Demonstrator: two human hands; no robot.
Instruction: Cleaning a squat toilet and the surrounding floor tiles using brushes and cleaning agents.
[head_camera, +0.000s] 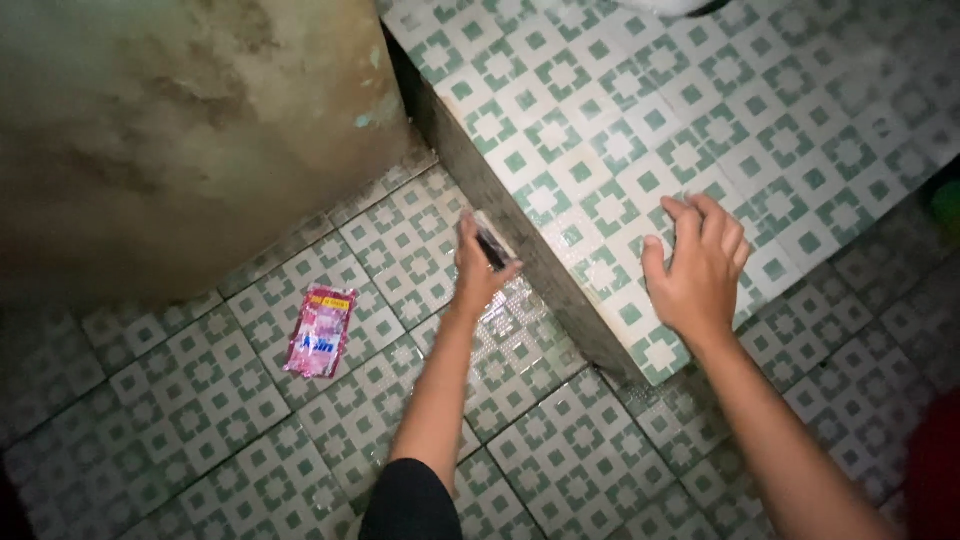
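Note:
My left hand grips a small flat brush-like object, pale with a dark underside, and presses it against the vertical side of a raised tiled step. My right hand lies flat and spread on the top of that step near its front corner, holding nothing. Step and floor carry the same green-and-white patterned tiles. The floor under my left hand looks wet and shiny.
A pink plastic sachet lies on the tiled floor to the left of my left arm. A stained plaster wall fills the upper left. Something red shows at the right edge.

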